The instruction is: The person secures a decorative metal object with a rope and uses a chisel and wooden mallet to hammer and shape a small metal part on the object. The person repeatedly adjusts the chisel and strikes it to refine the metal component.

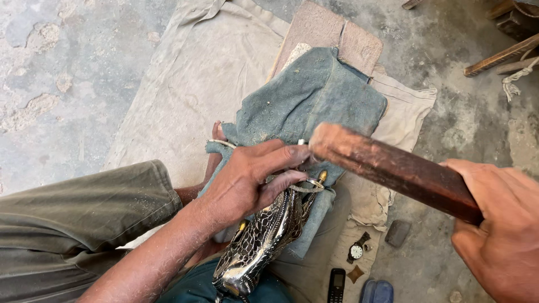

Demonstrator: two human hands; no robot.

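The right hand (502,233), closest to the lens at the lower right, has its fingers wrapped round a thick reddish wooden handle (393,168), whose blunt end hangs just above the left hand (250,179); that hand's fingers are closed over the upper end of a shiny metal piece with an engraved scale pattern (258,247), which lies slanted on a dusty blue cloth (314,101) across the person's lap. Beneath spreads a beige sheet (191,84) on the concrete floor (67,67); a wristwatch (356,251) and a dark phone (336,285) lie near its lower edge.
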